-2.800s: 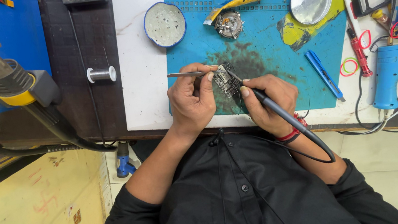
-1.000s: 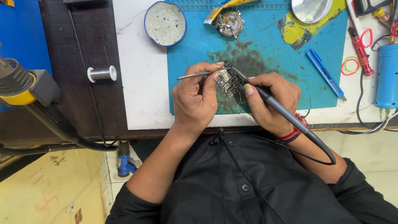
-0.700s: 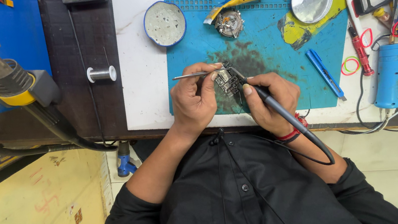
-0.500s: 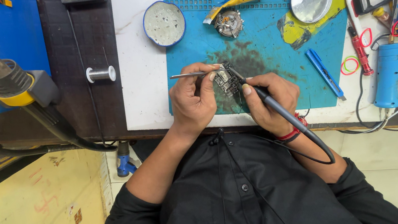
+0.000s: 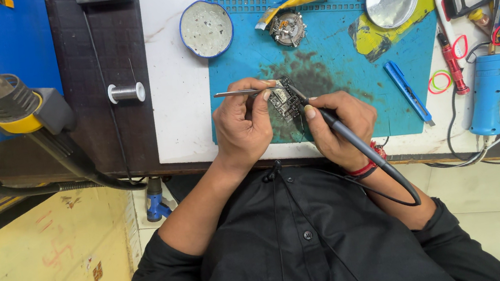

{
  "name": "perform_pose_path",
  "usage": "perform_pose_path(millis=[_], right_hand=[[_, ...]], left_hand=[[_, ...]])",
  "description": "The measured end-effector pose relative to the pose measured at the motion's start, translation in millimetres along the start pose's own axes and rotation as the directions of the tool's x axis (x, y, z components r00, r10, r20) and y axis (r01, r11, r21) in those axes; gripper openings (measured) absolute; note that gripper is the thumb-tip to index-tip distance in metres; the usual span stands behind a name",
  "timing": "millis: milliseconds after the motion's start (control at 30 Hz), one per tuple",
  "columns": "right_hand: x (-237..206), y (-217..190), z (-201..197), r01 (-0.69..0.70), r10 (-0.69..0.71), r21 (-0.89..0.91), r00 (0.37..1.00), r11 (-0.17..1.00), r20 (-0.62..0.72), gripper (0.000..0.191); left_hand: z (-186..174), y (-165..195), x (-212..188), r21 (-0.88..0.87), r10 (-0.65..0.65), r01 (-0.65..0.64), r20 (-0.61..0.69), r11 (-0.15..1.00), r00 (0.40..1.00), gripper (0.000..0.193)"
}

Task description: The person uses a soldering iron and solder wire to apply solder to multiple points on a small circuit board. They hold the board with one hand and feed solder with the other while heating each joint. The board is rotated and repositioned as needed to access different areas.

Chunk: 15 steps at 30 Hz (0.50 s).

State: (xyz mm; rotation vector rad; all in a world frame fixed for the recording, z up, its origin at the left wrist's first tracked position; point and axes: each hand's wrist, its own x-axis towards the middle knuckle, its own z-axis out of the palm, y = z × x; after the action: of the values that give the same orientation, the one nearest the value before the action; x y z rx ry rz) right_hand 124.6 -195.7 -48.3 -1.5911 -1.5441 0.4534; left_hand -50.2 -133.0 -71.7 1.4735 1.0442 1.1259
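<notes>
Soldering step in hand. Left hand (image 5: 247,124) pinches tweezers (image 5: 238,92), tips at board (image 5: 286,100). Right hand (image 5: 338,124) grips iron (image 5: 352,140) pen-style, tip on board's upper edge. Board lies on blue mat (image 5: 341,53), between both hands. Next move likely calls for steady tweezers, brief tip contact, clean lift.

The person wears a black button-front shirt (image 5: 304,242) of plain cloth, with small dark round buttons running down a stitched placket at the middle of the chest. Its long sleeves are pushed up to about the elbows, where the fabric bunches in folds, leaving both forearms bare. A red thread band (image 5: 367,161), wound in several strands, circles the right wrist. The left hand (image 5: 245,125) and right hand (image 5: 337,123) are bare, with no gloves or rings visible.
</notes>
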Motion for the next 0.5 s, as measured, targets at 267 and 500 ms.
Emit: perform_pose_path(millis=[267,500], right_hand=[[0.9,-0.4,-0.1,0.014,-0.014,-0.013,1.0,1.0,0.003,0.011],[-0.1,0.4,-0.2,0.012,-0.012,-0.012,1.0,1.0,-0.003,0.01]], left_hand=[[-0.8,1.4,1.3,0.008,-0.007,0.007,0.009,1.0,1.0,0.012],[-0.6,1.8,1.2,0.02,0.007,-0.007,0.001,1.0,1.0,0.012]])
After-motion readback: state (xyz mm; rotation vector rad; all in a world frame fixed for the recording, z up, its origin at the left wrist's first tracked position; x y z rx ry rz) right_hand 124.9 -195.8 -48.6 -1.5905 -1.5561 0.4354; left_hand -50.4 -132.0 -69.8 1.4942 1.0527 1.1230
